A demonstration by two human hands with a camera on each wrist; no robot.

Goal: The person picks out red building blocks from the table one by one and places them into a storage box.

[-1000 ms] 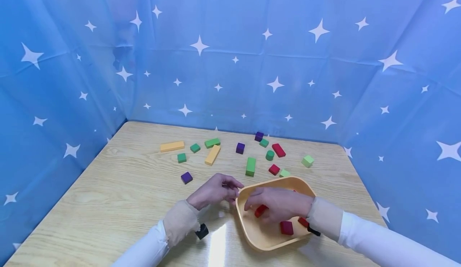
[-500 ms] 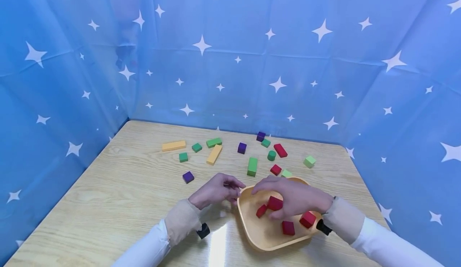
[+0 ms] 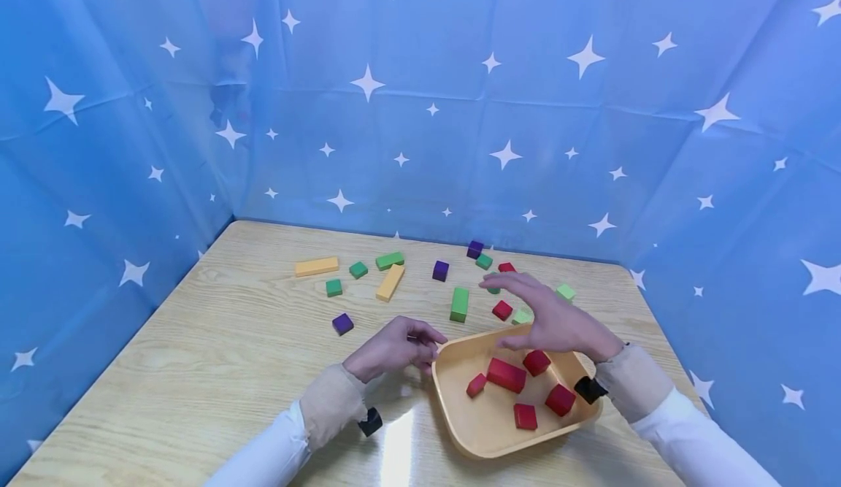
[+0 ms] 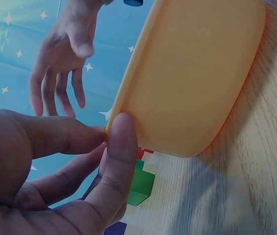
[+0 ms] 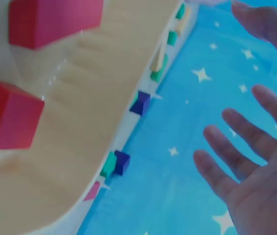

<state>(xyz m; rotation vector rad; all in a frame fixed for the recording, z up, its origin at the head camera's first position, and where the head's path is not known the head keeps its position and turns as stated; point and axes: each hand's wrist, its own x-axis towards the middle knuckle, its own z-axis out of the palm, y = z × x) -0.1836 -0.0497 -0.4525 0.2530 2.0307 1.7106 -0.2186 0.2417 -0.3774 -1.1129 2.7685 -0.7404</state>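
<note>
An orange-yellow plastic tub (image 3: 453, 418) sits on the table with several red blocks (image 3: 506, 375) in it. My left hand (image 3: 393, 347) is at its left corner; in the left wrist view, thumb and fingers pinch the tub's rim (image 4: 128, 85). Over the tub's far edge hovers my right hand (image 3: 566, 320), its fingers spread and holding nothing, as the right wrist view also shows. Just beyond the rim lie a small red block (image 3: 502, 310) and a light green block (image 3: 522, 317). Behind the right hand, a longer red block (image 3: 507, 267) and a green cylinder are partly hidden.
Green blocks (image 3: 459, 304), purple blocks (image 3: 441, 271) and two yellow-orange planks (image 3: 317, 266) are scattered across the back of the wooden table (image 3: 217, 370). A pale green cube (image 3: 566, 292) lies at the right. A blue star-patterned curtain (image 3: 420, 56) encloses the back and sides.
My right hand has risen out of the tub and moved away toward the far edge, uncovering the red blocks inside. My left hand keeps its place at the rim.
</note>
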